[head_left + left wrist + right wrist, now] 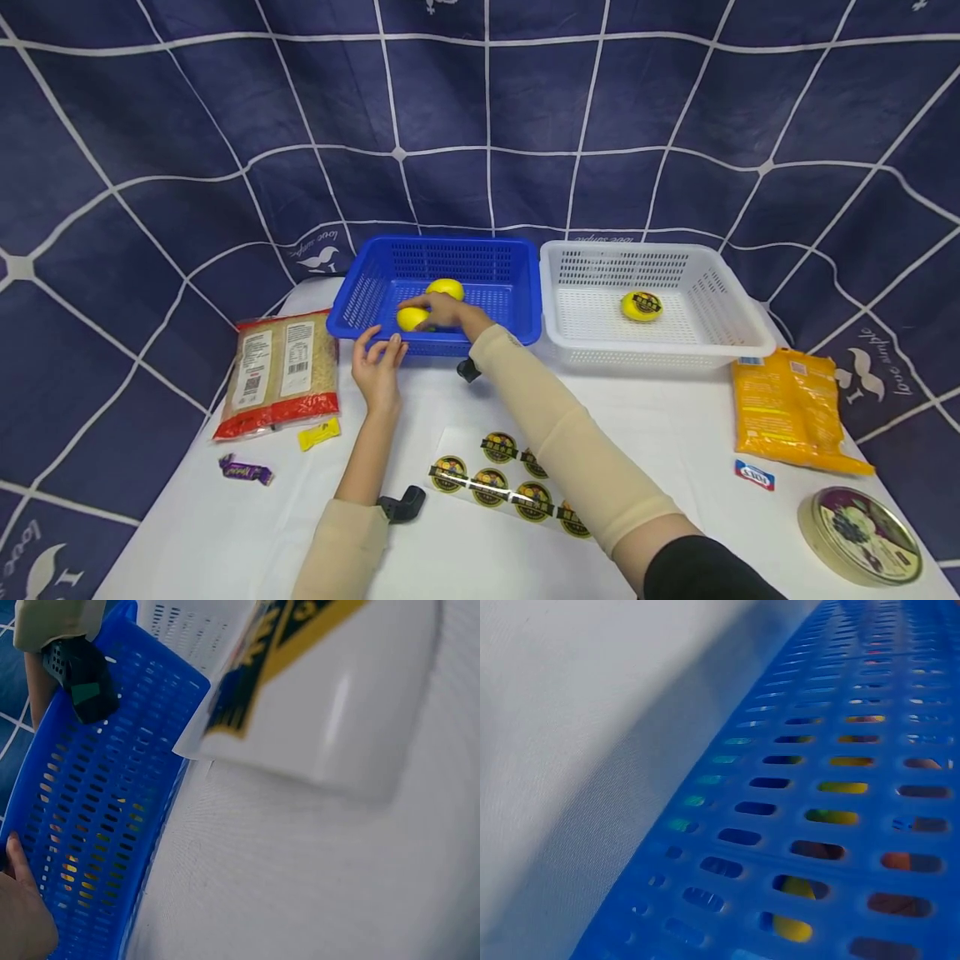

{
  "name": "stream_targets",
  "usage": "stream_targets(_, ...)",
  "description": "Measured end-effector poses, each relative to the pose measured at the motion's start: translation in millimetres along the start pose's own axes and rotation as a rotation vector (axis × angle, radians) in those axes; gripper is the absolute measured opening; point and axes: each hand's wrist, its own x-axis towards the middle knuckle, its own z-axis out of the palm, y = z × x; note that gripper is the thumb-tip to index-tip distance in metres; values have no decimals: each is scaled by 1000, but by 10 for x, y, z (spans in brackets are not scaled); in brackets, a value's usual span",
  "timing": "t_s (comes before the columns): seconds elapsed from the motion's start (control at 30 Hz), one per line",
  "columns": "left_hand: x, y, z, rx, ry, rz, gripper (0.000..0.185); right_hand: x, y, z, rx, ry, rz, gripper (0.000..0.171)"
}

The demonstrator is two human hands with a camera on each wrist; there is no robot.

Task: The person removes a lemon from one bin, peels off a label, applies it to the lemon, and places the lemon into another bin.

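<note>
While the right hand [447, 312] reaches over the near wall into the blue basket [501, 250], its fingers curl around a yellow ball [412, 318] that lies on the basket floor at the near left side. A second yellow ball [446, 288] sits just behind this hand, also inside the blue basket and very near the first one; I cannot tell if the two balls touch. The left hand [378, 367] is just in front of the same basket, at its near left corner. Its fingers are bent around the rim and hold the basket there; in the left wrist view the fingertips [19, 859] press on the outside of the blue wall.

To the right of the right hand stands a white basket [716, 267], side by side with the blue one. Inside it lies a yellow ball with a dark sticker [641, 306]. Under the right forearm, nearer to the person than both hands, lies a sticker sheet [491, 475] with round dark and gold labels. To the left of the left hand lies a bag of grain [280, 371], and near it a small yellow candy [318, 433] and a purple candy [245, 470]. Far to the right are an orange packet [791, 408] and a round tin [858, 533].
</note>
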Motion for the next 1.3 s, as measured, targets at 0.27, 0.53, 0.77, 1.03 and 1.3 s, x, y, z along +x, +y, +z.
stream_targets(0.27, -52, 6, 82, 16, -33, -6, 37, -139, 52, -96, 145, 369, -48, 60)
stream_targets(0.53, -52, -70, 44, 47, -18, -16, 42, -548, -161, -354, 280, 549, -214, 60)
stream_targets(0.77, 9, -103, -6, 74, -4, -9, 43, -1540, -811, -584, 213, 561, -302, 55)
stream_targets(1.03, 51, -39, 15, 67, -3, -6, 38, -2423, -790, -407, 146, 498, -347, 50)
stream_targets(1.3, -19, 67, 5, 80, -5, -23, 39, -2768, -71, 151, 153, 405, -197, 56)
